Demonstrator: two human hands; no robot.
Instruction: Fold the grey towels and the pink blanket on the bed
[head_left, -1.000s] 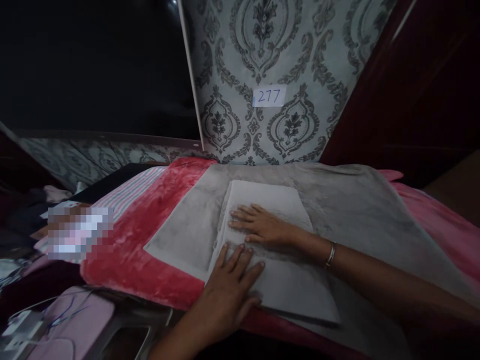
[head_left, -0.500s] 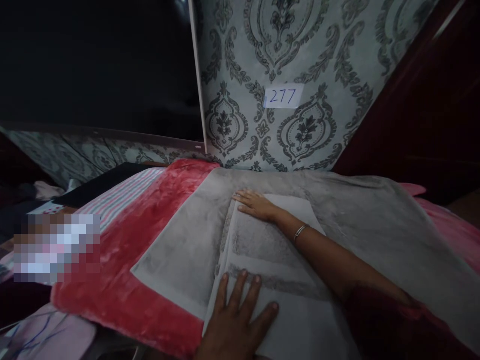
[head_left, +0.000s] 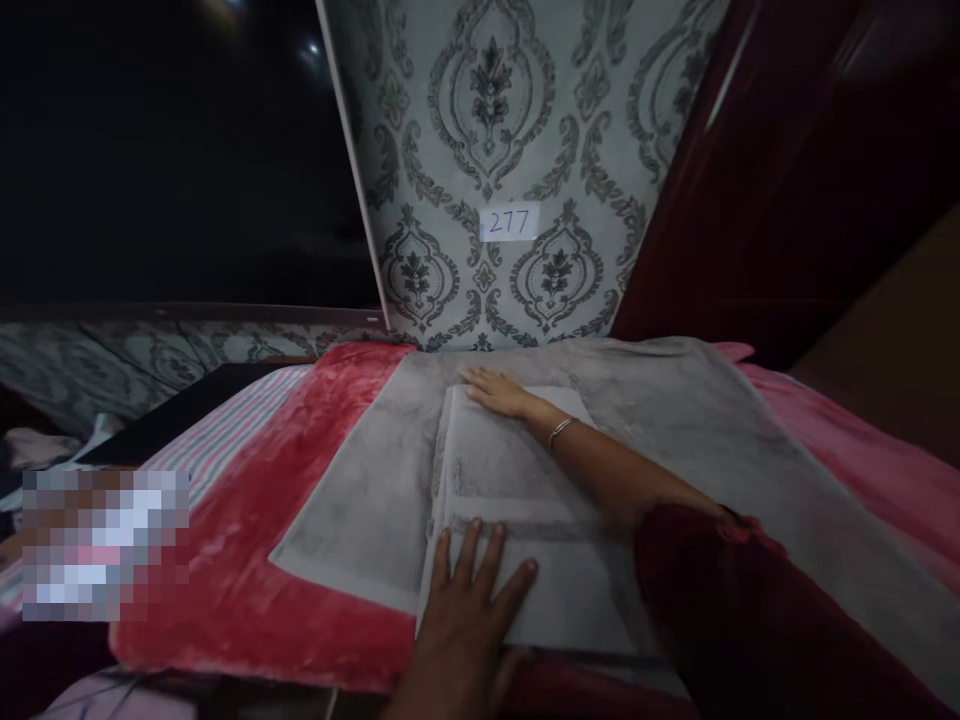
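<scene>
A folded light-grey cloth [head_left: 525,455] with fluffy darker bands lies on a wide grey sheet of plush fabric [head_left: 360,480]. My right hand [head_left: 496,391], with a silver bangle at the wrist, rests flat across the folded cloth's far left corner, fingers extended. Closer to me, my left hand [head_left: 472,590] lies palm down along its near left side, fingers spread. Neither hand grips anything. My right forearm and dark red sleeve cover part of the folded cloth's right side.
Red plush fabric [head_left: 225,620] and a striped cloth [head_left: 240,420] lie under and left of the grey. Pink fabric [head_left: 862,430] shows at the right. A large dark screen [head_left: 180,160] and a patterned wall with a "277" label [head_left: 510,221] stand behind. A dark red panel [head_left: 772,180] rises at right.
The camera view has shifted, bringing the near edge of the folded cloth into sight. Both hands stay flat on the cloth in nearly the same places.
</scene>
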